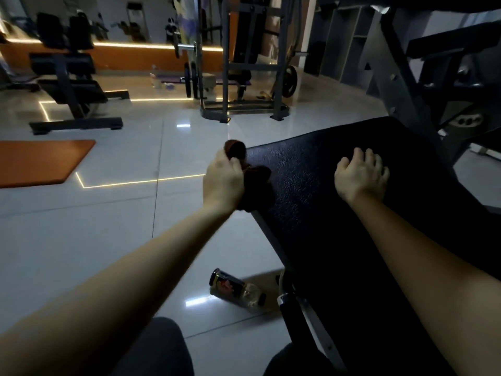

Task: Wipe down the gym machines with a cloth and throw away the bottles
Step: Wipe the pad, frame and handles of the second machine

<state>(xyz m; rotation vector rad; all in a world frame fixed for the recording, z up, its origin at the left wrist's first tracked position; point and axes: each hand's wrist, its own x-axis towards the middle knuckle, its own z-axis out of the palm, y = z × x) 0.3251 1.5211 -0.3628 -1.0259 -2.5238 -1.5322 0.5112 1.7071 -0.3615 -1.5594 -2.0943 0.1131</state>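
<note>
Reaches forward with both arms, hands well apart. Grips a bunched dark cloth [262, 181] in the left hand [223, 180], pressing it on the left edge of the black bench pad [311, 218]. Rests the right hand [362, 176] on the pad, fingers loosely bent, holding nothing. Below the left forearm, on the tiled floor [108, 218]: a bottle [237, 290] on its side, just beside the bench. Far left of that hand, an orange mat [40, 162].

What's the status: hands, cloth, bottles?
Left hand grips cloth at pad edge. Right hand rests on pad. Bottle lying on floor by pad, not yet binned.
</note>
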